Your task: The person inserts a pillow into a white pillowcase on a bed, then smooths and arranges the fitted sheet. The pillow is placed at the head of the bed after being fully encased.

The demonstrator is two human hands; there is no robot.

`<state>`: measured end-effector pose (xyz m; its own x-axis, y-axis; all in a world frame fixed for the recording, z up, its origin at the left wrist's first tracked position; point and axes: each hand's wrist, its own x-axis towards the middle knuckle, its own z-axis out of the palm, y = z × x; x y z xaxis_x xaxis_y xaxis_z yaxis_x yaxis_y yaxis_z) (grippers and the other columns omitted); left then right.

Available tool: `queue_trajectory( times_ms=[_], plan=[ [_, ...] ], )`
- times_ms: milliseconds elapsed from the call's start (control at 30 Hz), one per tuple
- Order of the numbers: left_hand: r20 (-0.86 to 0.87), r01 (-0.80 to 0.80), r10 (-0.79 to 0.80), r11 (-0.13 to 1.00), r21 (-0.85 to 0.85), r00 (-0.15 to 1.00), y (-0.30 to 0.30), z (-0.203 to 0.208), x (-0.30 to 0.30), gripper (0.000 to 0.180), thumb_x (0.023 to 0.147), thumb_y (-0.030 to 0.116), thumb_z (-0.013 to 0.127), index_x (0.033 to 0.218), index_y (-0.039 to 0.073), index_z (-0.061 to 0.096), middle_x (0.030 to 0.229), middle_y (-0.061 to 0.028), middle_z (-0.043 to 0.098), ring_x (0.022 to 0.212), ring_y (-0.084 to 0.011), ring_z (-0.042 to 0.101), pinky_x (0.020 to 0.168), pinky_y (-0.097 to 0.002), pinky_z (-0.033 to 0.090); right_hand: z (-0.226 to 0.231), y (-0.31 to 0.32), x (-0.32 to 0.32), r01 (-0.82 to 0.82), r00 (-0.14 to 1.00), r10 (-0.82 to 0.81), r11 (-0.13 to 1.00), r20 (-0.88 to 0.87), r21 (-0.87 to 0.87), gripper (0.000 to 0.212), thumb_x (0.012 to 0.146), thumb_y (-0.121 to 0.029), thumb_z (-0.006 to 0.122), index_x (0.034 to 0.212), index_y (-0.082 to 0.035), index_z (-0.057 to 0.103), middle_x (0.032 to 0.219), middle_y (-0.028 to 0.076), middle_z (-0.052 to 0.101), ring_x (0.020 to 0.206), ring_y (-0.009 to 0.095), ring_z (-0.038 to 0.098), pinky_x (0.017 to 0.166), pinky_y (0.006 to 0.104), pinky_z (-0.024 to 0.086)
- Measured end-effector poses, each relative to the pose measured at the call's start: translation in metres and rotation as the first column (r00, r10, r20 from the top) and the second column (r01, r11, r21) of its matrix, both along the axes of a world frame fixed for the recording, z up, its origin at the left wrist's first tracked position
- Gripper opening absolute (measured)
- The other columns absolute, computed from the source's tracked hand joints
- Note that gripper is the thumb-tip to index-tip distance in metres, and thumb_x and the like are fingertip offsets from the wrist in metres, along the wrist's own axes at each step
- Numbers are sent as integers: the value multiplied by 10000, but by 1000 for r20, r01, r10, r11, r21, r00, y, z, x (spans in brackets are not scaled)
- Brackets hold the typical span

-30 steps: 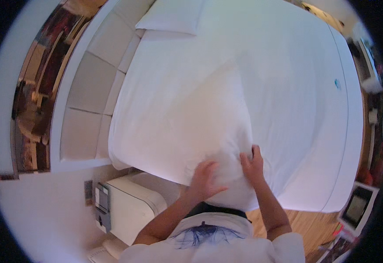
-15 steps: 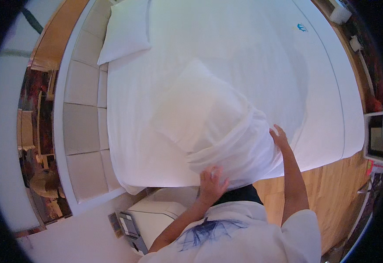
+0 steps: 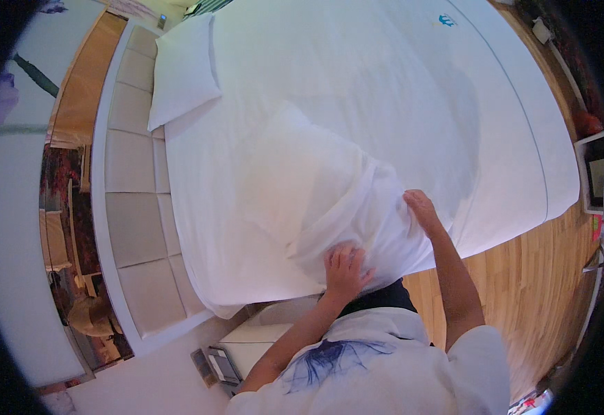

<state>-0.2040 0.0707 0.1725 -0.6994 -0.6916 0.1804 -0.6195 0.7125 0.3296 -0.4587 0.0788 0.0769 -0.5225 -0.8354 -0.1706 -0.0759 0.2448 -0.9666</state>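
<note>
Near side of the white-sheeted bed [image 3: 502,187]: a white fabric pillow [image 3: 281,162] lies before you, its near end in a loose, creased white cloth cover [image 3: 354,214]. Your left hand [image 3: 345,270] rests on the cover's near folds, thumb apart from fingers; grip cannot be told. Your right hand [image 3: 421,209] curls at the right edge; pinch unclear. Second white rectangular pillow [image 3: 186,72] by the beige padded headboard [image 3: 132,160].
</note>
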Motion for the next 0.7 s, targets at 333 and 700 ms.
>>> queue_trajectory(
  times_ms=[333, 700],
  plan=[
    [250, -35, 30, 999, 15, 968, 15, -43, 48, 210, 741, 215, 562, 895, 72, 560, 910, -123, 568, 879, -307, 537, 781, -457, 424, 15, 7, 20, 188, 982, -179, 956, -61, 227, 166, 714, -163, 626, 672, -44, 518, 607, 75, 519, 561, 175, 501, 509, 324, 414],
    [141, 251, -337, 870, 425, 931, 25, 2, 34, 144, 693, 59, 552, 816, 25, 487, 789, -183, 496, 783, -376, 482, 699, -468, 392, 68, 7, 53, 168, 969, -101, 936, -224, 308, 533, 775, -362, 590, 1143, 5, 474, 1037, 214, 571, 977, 344, 550, 812, 423, 455]
  ],
)
